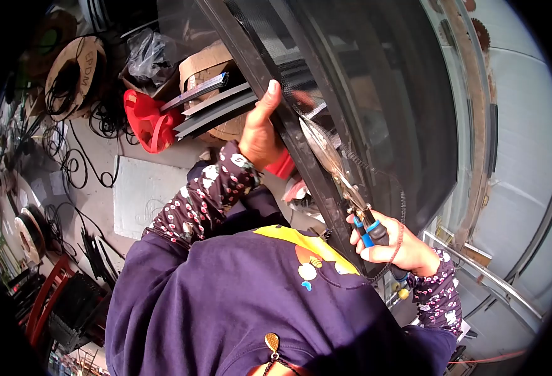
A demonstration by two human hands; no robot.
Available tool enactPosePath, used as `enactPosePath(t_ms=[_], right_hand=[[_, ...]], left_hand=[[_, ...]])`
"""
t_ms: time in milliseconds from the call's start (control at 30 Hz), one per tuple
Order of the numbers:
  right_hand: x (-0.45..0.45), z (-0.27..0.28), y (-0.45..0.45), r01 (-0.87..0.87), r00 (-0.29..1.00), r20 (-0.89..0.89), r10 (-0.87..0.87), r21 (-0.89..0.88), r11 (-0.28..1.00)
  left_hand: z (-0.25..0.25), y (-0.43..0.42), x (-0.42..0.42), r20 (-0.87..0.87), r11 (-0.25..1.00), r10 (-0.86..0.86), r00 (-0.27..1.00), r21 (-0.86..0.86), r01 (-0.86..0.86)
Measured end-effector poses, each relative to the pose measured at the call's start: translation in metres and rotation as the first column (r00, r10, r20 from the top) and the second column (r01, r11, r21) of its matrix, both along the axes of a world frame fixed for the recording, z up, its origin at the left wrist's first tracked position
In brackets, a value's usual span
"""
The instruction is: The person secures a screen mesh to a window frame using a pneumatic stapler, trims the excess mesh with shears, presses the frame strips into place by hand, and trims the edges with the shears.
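Note:
My left hand (262, 135) is closed around the near bar of a black window-screen frame (294, 141), thumb along its top, with the other fingers hidden behind it. A dark mesh (389, 94) spreads out beyond that bar. In my right hand (398, 244) are shears (329, 153) with black and blue handles, gripped near my body. Their long metal blades point away from me along the frame's inner side, close to the mesh. Whether mesh lies between the blades cannot be made out. A thin dark strip of mesh edge (402, 200) curls near my right wrist.
At the left are a cardboard reel marked EPDM (78, 75), a red bag (147, 122), dark profile strips (216, 111) and loose black cord (72, 160) on the floor. A red chair (47, 301) stands lower left. A metal rail (489, 285) runs along the right.

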State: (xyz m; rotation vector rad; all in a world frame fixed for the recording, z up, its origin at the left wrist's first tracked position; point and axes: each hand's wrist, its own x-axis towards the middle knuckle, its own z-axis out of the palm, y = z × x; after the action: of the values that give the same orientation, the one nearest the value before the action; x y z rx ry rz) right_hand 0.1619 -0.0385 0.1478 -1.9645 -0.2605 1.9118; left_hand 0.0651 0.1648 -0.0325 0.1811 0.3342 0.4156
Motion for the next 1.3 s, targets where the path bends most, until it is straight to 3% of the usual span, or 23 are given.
enactPosePath(t_ms=[133,200,400,433,667,767,800,833,867,900,933,967,1000,1067,1100,1200,1267,1300], right_hand=[[-0.002,-0.004,-0.001,0.043,0.999,-0.012,-0.042,0.047,0.998],[-0.004,-0.009,0.004,0.047,0.998,0.026,-0.049,0.091,0.995],[0.0,-0.015,-0.005,0.013,1.0,-0.015,-0.011,0.129,0.992],[-0.002,-0.007,-0.005,0.063,0.998,-0.025,-0.061,0.097,0.993],[-0.004,-0.009,-0.003,0.084,0.996,-0.03,-0.081,0.13,0.988],[-0.005,-0.015,-0.004,0.057,0.998,-0.024,-0.054,0.139,0.989],[-0.006,-0.016,-0.005,0.069,0.997,-0.027,-0.066,0.141,0.988],[-0.006,-0.015,-0.006,0.073,0.997,-0.041,-0.068,0.143,0.987],[-0.006,-0.014,-0.006,0.076,0.996,-0.053,-0.069,0.149,0.986],[-0.005,-0.016,-0.009,0.095,0.995,-0.055,-0.088,0.155,0.983],[-0.005,-0.017,-0.012,0.11,0.993,-0.063,-0.101,0.153,0.982],[-0.001,-0.016,-0.009,0.034,0.997,-0.071,-0.026,0.114,0.993],[-0.005,-0.008,-0.002,0.048,0.999,-0.026,-0.046,0.059,0.997],[-0.003,-0.014,-0.006,0.042,0.999,-0.013,-0.041,0.128,0.991],[-0.001,-0.017,-0.009,0.023,1.0,-0.011,-0.022,0.146,0.989],[0.001,-0.022,-0.018,-0.014,0.999,-0.035,0.024,0.26,0.966],[0.006,-0.023,-0.018,0.011,0.995,-0.102,0.016,0.26,0.966],[0.006,-0.02,-0.014,0.016,0.993,-0.117,0.015,0.265,0.964]], left_hand=[[-0.018,0.007,-0.001,0.099,0.995,0.004,0.995,-0.101,0.006],[-0.026,0.007,-0.001,0.252,0.995,-0.018,0.968,-0.087,0.041],[-0.031,0.011,-0.002,0.3,0.999,-0.02,0.954,-0.033,0.032],[-0.029,0.011,-0.003,0.235,1.0,-0.001,0.972,-0.015,0.005],[-0.022,0.013,-0.004,0.214,0.999,0.007,0.977,-0.039,0.001],[0.004,0.013,-0.02,0.015,0.997,-0.07,0.997,0.025,0.07],[-0.008,0.024,-0.035,0.507,0.983,-0.077,0.859,-0.107,0.151],[0.004,0.008,-0.04,0.011,0.95,0.158,0.987,0.273,-0.155],[0.022,-0.007,-0.041,-0.327,0.691,0.545,0.772,0.697,-0.193],[0.043,-0.005,-0.034,-0.05,0.408,0.574,0.817,0.883,-0.233],[0.068,-0.002,-0.033,0.215,0.087,0.506,0.835,0.951,-0.297],[0.086,0.007,-0.035,0.091,-0.082,0.269,0.959,0.994,-0.071],[0.097,0.008,-0.025,0.02,-0.194,0.144,0.989,0.981,0.009],[0.092,0.023,-0.011,-0.378,-0.246,-0.136,0.916,0.908,0.338],[0.085,0.025,-0.003,-0.124,-0.321,-0.016,0.992,0.94,0.113],[0.107,0.067,0.0,-0.287,0.152,0.153,0.946,0.952,0.264],[0.073,0.104,-0.011,0.098,0.26,0.043,0.994,0.96,-0.106],[0.068,0.107,-0.016,-0.124,0.615,0.02,0.992,0.784,0.086]])
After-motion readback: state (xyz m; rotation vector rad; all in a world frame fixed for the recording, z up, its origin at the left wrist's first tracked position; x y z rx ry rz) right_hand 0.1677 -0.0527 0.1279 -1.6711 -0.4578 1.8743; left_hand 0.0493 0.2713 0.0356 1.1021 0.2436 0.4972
